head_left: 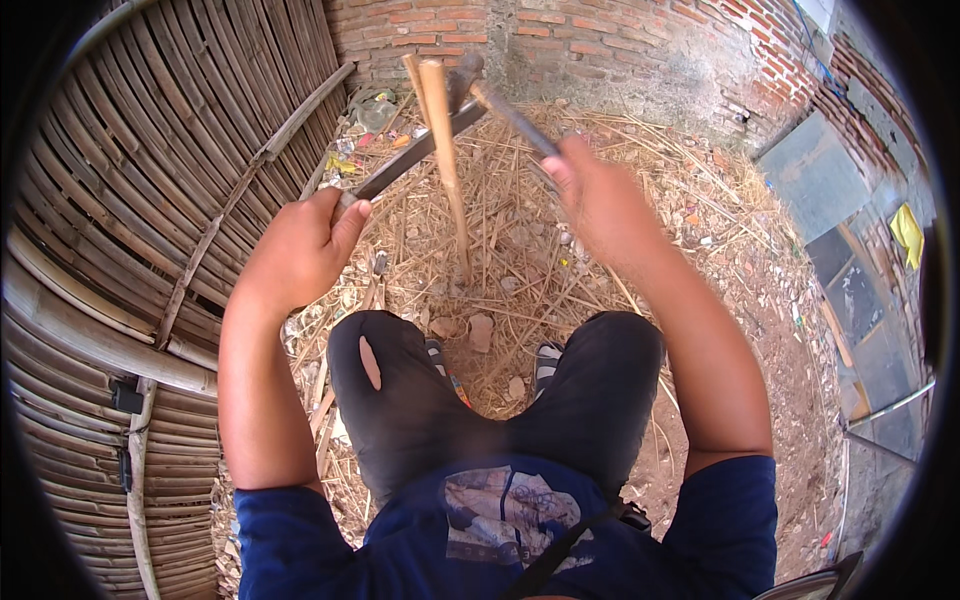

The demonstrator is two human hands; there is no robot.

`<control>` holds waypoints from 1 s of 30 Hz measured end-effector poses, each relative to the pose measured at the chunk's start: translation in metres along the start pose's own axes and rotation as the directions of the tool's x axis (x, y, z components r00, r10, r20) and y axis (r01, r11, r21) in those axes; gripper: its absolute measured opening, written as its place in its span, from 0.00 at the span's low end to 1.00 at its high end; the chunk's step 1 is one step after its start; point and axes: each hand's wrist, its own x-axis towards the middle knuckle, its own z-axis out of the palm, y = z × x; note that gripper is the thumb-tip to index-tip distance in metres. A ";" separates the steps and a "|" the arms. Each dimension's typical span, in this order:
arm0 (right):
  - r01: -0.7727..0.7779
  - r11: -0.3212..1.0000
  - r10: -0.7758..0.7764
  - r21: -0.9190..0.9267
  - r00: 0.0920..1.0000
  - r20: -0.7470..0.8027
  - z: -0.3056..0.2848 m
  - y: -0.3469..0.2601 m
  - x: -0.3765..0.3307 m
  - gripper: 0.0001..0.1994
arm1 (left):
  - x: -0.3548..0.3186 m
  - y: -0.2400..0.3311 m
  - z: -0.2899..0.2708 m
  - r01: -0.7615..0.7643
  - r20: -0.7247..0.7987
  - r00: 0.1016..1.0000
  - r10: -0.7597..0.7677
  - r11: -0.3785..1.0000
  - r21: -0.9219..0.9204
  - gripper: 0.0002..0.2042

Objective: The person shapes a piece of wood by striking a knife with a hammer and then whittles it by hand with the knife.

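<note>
My left hand (302, 248) is closed round the handle of a long, dark-bladed knife (412, 155). Its blade slants up and away to the right, across an upright bamboo pole (447, 165). Near the top, the pole is parted into two strips, and the blade appears to lie between them. In my right hand (608, 203) is a hammer (522, 124), gripped by its dark handle. The slightly blurred hammer head is at the far end of the blade, just behind the pole's top; whether they touch I cannot tell. The pole's foot rests on the littered ground.
A slatted bamboo wall (180, 150) runs close along my left side. Ahead stands a brick wall (620, 60). Grey panels (815, 175) and a yellow cloth (907, 236) are at the right. Straw and rubble (700, 235) cover the ground around my bent knees.
</note>
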 end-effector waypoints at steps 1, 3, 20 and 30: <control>-0.077 0.996 0.081 -0.048 0.991 0.111 0.011 -0.005 -0.003 0.17 | 0.001 0.000 0.001 -0.001 0.005 1.000 0.001 1.000 0.017 0.22; -0.069 0.991 0.086 -0.111 0.984 0.157 0.015 -0.006 -0.003 0.17 | -0.001 0.000 0.002 -0.030 0.012 0.999 0.029 0.999 0.017 0.22; 0.053 0.998 -0.038 0.042 0.951 -0.305 0.000 0.015 -0.003 0.19 | 0.002 0.000 0.022 -0.030 -0.024 0.999 0.029 0.999 -0.037 0.22; -0.093 0.995 0.094 -0.026 0.995 0.045 0.000 -0.004 0.006 0.19 | 0.004 -0.001 0.026 0.027 -0.048 0.998 -0.027 1.000 -0.015 0.23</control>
